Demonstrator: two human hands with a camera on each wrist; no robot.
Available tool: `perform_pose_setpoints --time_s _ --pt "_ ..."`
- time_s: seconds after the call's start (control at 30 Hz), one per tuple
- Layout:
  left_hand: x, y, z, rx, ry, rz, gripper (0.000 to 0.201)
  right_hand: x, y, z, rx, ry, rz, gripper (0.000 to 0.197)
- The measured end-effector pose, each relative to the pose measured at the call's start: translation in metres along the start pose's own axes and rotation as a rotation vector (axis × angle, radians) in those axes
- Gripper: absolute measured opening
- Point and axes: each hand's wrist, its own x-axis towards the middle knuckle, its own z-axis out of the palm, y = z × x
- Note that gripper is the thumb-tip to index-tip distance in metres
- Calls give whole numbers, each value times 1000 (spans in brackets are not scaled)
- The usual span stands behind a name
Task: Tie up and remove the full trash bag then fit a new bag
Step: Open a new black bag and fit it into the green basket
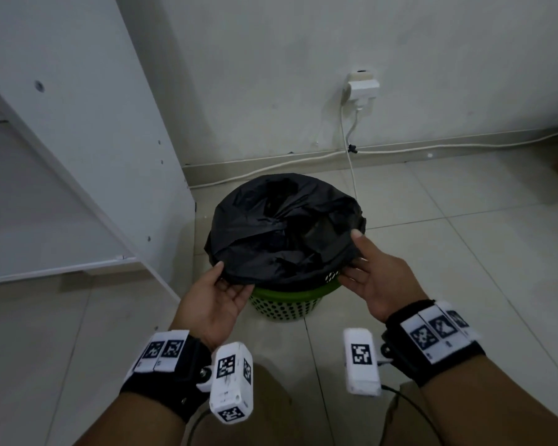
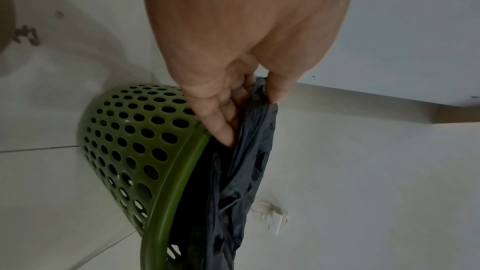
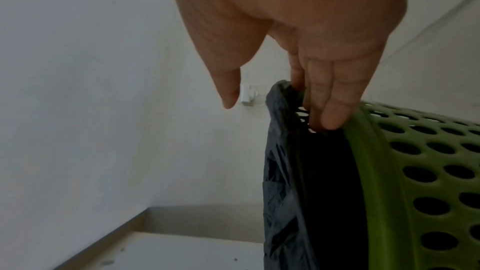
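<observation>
Right now I see the black trash bag (image 1: 284,226) draped over the green perforated bin (image 1: 284,304) on the tiled floor (image 1: 464,252), my left hand (image 1: 211,300) pinching its near edge, my right hand (image 1: 377,278) hooking fingers (image 3: 335,110) under its hem, thumb free.

left hand (image 1: 218,292): pinching (thumb on top) | right hand (image 1: 372,278): fingers hooked, thumb free

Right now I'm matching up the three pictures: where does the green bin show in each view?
Head: green bin at centre, under the black bag, between both hands.
Left wrist: lower left.
Right wrist: right edge.
Shared landmark: the white wall plug.
</observation>
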Motion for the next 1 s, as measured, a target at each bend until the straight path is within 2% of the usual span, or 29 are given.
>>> perform_pose_setpoints --time_s 0.1,0.17,0.23,0.33,0.37,0.43,0.5,0.53,0.63,0.73,0.8,0.87,0.93,1.0 --pt "-3 -3 4 29 0 10 32 4 1 16 -50 33 -47 26" --pt "-3 -3 3 32 -4 20 32 10 0 17 58 30 7 13" --pt "-3 1 -2 17 -29 33 34 16 -3 9 211 -15 53 15" --pt "3 12 -17 23 -38 45 38 18 -12 -20 352 -143 23 42" --pt "7 16 -26 36 -16 52 39 18 -14 -29 377 -174 31 45" --pt "16 19 -45 61 37 40 40 19 -8 -46 379 -93 91 39" --pt "26 15 -60 92 126 -5 40 30 6 -59 269 65 189 31" --pt "32 13 -67 113 168 -12 40 37 15 -64 175 125 191 29" --pt "56 12 -77 403 367 76 40 53 25 -73 -177 247 95 22" --pt "68 25 -66 629 405 207 31 65 10 -66 -301 352 -20 42" --pt "76 36 -53 668 314 244 20 85 0 -64 -418 343 -99 40" --pt "86 45 -42 656 218 185 30 102 -11 -58 -544 285 -103 30" --pt "95 50 -32 661 200 147 41 105 -24 -48 -649 140 -95 5" --pt "99 56 -20 730 208 153 38 105 -40 -37 -791 121 -131 18"
